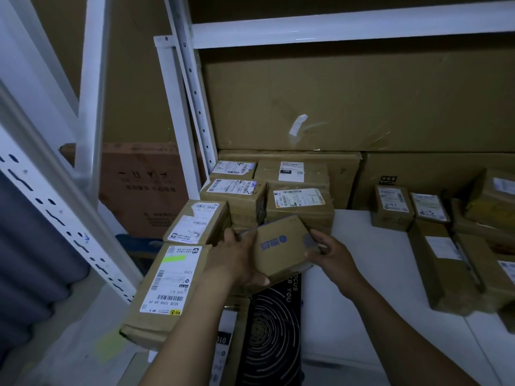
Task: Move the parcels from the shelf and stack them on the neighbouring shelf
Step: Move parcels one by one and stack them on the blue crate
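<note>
Parcel storeroom or stockroom: white slotted steel shelving uprights [192, 79] at upper centre, brown cardboard parcels [242, 203] with barcode shipping labels [170, 277] stacked left and right, big flat cartons [348, 101] behind.

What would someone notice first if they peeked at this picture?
First, the small brown box with blue print, held in the middle of the picture by the left hand and the right hand. Behind it sits a pile of labelled parcels, and at lower left lies a long parcel with a bright green stripe on its label. Just below the hands is a black box with white swirls.
</note>
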